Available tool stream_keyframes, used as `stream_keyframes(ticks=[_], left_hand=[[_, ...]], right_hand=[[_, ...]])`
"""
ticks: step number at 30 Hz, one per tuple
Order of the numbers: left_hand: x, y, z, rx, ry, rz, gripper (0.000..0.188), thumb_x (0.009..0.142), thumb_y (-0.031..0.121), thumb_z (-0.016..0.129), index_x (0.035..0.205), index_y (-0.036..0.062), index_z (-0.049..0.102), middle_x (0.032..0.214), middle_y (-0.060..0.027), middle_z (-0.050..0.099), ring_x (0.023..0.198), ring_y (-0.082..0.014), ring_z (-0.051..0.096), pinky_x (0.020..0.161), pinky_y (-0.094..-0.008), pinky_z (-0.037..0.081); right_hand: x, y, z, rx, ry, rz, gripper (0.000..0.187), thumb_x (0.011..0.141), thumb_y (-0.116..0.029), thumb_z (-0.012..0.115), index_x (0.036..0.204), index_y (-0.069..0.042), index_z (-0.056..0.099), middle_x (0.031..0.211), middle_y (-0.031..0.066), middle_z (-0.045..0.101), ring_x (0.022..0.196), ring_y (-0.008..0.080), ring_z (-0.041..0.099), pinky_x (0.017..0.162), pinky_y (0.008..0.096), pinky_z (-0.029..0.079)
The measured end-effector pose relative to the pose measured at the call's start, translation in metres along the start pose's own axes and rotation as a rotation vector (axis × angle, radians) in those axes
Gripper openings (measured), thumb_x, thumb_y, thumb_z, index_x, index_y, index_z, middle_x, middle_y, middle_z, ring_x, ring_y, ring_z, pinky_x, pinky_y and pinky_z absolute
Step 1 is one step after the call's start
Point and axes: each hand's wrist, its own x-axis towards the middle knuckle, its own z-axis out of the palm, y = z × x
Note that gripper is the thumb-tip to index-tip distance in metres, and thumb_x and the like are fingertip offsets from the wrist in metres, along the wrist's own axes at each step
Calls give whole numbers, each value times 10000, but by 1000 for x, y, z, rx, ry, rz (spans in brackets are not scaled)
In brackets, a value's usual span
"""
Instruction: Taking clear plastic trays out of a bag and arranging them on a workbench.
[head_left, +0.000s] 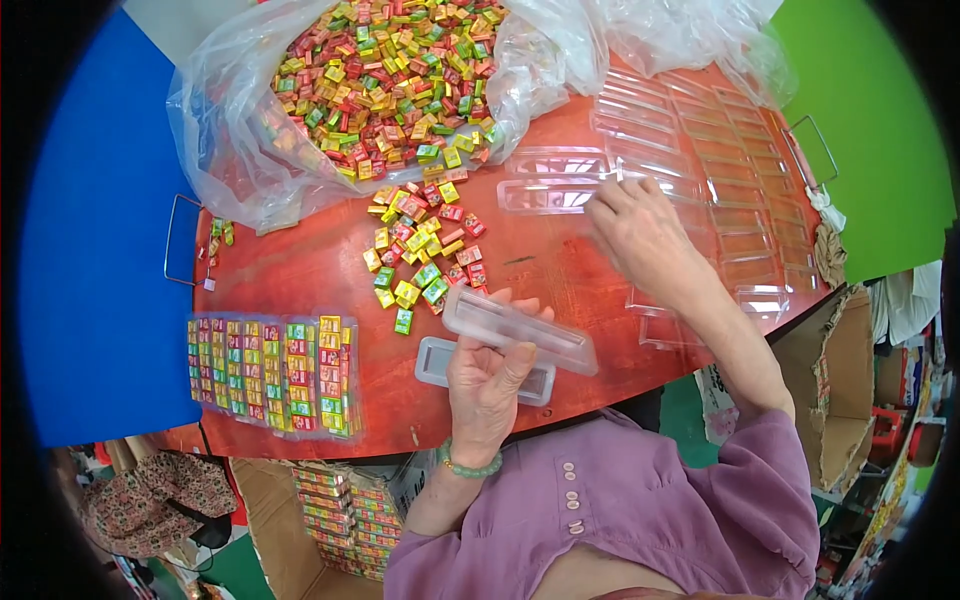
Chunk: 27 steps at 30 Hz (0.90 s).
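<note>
My left hand (485, 385) is closed around a long clear plastic tray (520, 330), held tilted above the table. Under that hand lies another clear tray (432, 362), partly covered by my fingers and palm. My right hand (645, 235) hovers at the right with its fingers curled and slightly blurred. Its fingertips are at the end of a clear tray (545, 197) lying flat, and whatever they may pinch is hidden. Between the hands and the big bag sits a loose pile of small red, yellow and green boxes (425, 235).
A large clear bag (230, 150) full of the same small boxes stands at the back. Rows of clear trays (735, 190) cover the table's right side. Filled trays (270, 375) line up at the left. A cardboard box (265, 530) with packed trays stands below the front edge.
</note>
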Motion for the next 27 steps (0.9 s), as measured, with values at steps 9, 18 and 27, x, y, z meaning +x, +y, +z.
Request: stream_keyframes(ticks=[9, 18, 27], left_hand=[[-9, 0, 11, 63, -13, 35, 670, 807, 96, 745, 1357, -17, 380, 1267, -140, 541, 1156, -236, 556, 984, -367, 449], [-23, 2, 5, 133, -163, 32, 648, 798, 24, 734, 1344, -22, 388, 1257, -137, 543, 1130, -239, 576, 973, -352, 469], [-17, 3, 6, 211, -71, 69, 563, 843, -18, 668, 1332, -20, 390, 1251, -134, 538, 1133, -231, 568, 962, -344, 470]], right_hand=[[-29, -44, -55, 1063, -473, 52, 177, 801, -187, 734, 843, -25, 678, 759, 77, 659, 734, 213, 627, 704, 345, 487], [-55, -44, -40, 1603, -696, 314, 167, 817, -161, 690, 882, -7, 687, 791, 127, 677, 723, 218, 653, 688, 318, 508], [-56, -73, -53, 592, -129, -42, 166, 799, -40, 609, 959, -18, 571, 801, 113, 530, 791, 273, 541, 744, 384, 381]])
